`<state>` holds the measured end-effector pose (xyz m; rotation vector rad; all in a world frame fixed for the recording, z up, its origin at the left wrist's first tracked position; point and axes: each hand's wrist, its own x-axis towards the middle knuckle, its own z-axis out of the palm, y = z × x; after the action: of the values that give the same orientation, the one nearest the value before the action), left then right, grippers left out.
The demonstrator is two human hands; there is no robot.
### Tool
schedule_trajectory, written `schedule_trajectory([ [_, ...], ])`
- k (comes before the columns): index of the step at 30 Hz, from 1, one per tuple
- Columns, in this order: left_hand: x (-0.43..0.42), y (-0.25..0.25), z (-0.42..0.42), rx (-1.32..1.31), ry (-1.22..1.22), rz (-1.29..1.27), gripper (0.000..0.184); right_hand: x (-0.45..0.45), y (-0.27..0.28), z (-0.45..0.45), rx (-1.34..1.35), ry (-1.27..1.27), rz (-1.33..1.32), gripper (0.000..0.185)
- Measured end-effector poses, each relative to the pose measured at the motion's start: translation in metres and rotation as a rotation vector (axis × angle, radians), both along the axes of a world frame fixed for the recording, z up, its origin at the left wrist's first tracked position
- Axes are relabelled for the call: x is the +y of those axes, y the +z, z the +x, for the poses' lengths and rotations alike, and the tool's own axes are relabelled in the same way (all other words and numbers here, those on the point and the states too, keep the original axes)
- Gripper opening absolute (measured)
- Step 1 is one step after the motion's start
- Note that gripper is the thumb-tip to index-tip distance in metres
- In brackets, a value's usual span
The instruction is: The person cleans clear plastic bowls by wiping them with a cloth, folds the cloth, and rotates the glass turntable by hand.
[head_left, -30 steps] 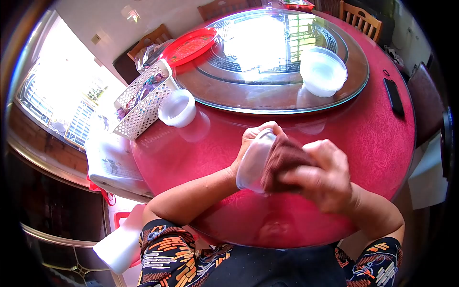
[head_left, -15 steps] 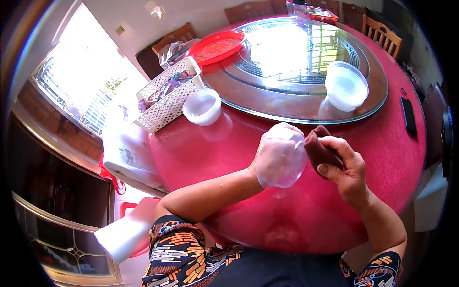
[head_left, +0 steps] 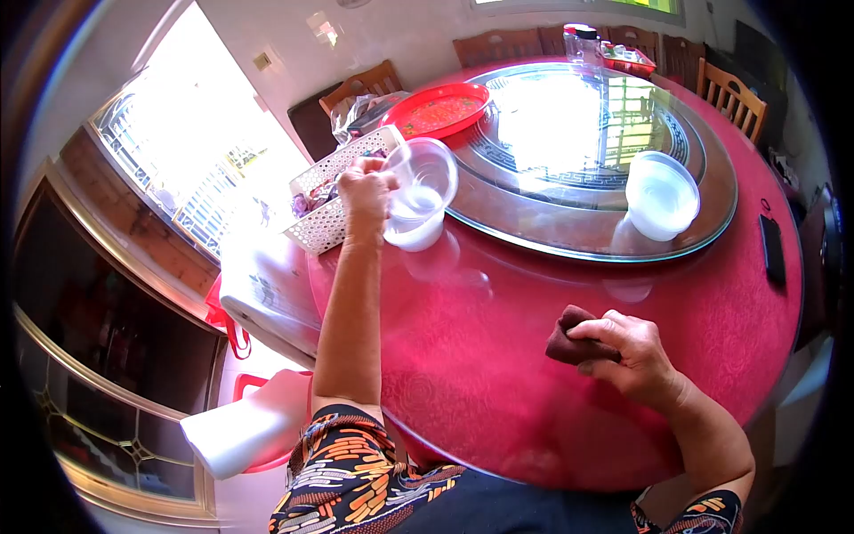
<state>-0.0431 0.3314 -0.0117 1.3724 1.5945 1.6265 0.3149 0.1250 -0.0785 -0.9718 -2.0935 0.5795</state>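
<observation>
My left hand [head_left: 365,194] reaches out to the far left of the table, its fingers closed on the rim of a clear plastic bowl [head_left: 438,167]. That bowl is tilted, directly over another plastic bowl [head_left: 414,235] standing on the table; whether the two touch I cannot tell. Over the near right part of the red table, my right hand [head_left: 633,358] pinches a folded brown cloth [head_left: 571,342] between thumb and fingers. On the glass turntable [head_left: 543,227] sits a stack of translucent plastic bowls [head_left: 663,198].
Beside my left hand stands a white perforated basket [head_left: 322,230] with crumpled colourful things inside. Behind it lies a red round tray [head_left: 436,109]. A phone [head_left: 771,251] rests at the right edge. Jars [head_left: 583,46] and wooden chairs [head_left: 731,100] are at the back.
My left hand has swung away to the left with the clear bowl, from beside the cloth to over the other bowl. My right hand has lowered slightly, still holding the cloth. The view has shifted.
</observation>
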Motion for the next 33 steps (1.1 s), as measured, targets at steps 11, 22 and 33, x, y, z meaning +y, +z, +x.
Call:
schedule_trajectory([
  [11, 0.055, -0.052, -0.079, 0.638, 0.092, -0.204, 0.032, 0.0, 0.001, -0.001, -0.066, 0.012, -0.01, 0.043],
  [22, 0.04, -0.043, -0.061, 0.95, 0.163, -0.309, 0.024, 0.0, 0.002, 0.001, -0.025, 0.007, 0.002, 0.042],
  [33, 0.032, -0.044, -0.034, 1.114, 0.462, 0.082, 0.024, 0.003, 0.001, 0.007, -0.007, -0.017, 0.121, 0.043],
])
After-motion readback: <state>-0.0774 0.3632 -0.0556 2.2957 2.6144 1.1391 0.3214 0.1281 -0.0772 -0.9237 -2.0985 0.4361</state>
